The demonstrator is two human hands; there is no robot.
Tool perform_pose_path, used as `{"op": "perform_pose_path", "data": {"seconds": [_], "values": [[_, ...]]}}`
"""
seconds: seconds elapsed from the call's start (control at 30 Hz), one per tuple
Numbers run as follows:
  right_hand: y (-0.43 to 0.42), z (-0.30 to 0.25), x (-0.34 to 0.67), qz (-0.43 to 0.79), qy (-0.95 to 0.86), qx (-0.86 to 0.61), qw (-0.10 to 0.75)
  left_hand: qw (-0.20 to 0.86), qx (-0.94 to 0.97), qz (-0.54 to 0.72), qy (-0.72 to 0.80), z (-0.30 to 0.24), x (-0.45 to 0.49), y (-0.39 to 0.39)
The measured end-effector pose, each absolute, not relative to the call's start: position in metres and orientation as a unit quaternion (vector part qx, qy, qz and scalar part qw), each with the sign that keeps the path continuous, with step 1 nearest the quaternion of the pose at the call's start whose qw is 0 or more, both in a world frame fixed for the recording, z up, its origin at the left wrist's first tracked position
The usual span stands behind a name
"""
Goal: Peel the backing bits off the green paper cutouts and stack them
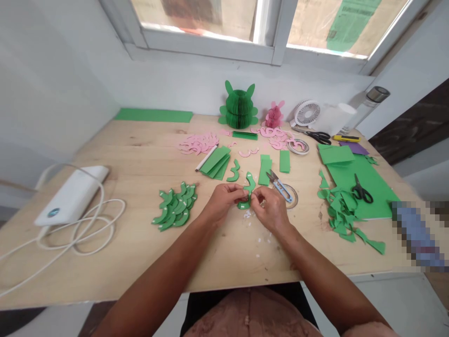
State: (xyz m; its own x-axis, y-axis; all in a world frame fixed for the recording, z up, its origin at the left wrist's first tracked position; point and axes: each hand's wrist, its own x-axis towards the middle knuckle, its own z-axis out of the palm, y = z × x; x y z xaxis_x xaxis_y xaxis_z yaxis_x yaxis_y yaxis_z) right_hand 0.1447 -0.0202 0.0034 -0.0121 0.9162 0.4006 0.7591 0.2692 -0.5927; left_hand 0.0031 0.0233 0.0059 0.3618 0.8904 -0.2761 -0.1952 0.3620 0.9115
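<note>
Between my two hands is a curvy green paper cutout (249,180) with small white tape pieces on it. My left hand (226,199) pinches its left side. At its right side, the fingertips of my right hand (269,206) are pressed together; what lies between them is too small to make out. A similar green cutout (234,171) lies just behind my left hand. Blue thread snips (280,186) rest beside my right hand, over a roll of clear tape (293,199). White paper scraps (247,214) are scattered below the cutout.
A pile of taped green cutouts (175,206) lies left, near a white power bank (72,194) with looped cable. Green scraps (342,210) and black scissors (361,189) are right. Pink cutouts (199,142), green strips (215,163), honeycomb paper figures (239,110) and a fan (307,113) stand farther back.
</note>
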Motion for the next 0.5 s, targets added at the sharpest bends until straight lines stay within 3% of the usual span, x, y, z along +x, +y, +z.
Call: {"op": "perform_pose_path", "data": {"seconds": [0.23, 0.5], "values": [[-0.0207, 0.0041, 0.1457, 0.105, -0.702, -0.592, 0.383, 0.724, 0.394, 0.383, 0.416, 0.0073, 0.0038, 0.0238], [-0.0208, 0.0077, 0.147, -0.015, -0.739, -0.531, 0.414, 0.726, 0.384, 0.391, 0.415, 0.0084, 0.0054, 0.0219]]}}
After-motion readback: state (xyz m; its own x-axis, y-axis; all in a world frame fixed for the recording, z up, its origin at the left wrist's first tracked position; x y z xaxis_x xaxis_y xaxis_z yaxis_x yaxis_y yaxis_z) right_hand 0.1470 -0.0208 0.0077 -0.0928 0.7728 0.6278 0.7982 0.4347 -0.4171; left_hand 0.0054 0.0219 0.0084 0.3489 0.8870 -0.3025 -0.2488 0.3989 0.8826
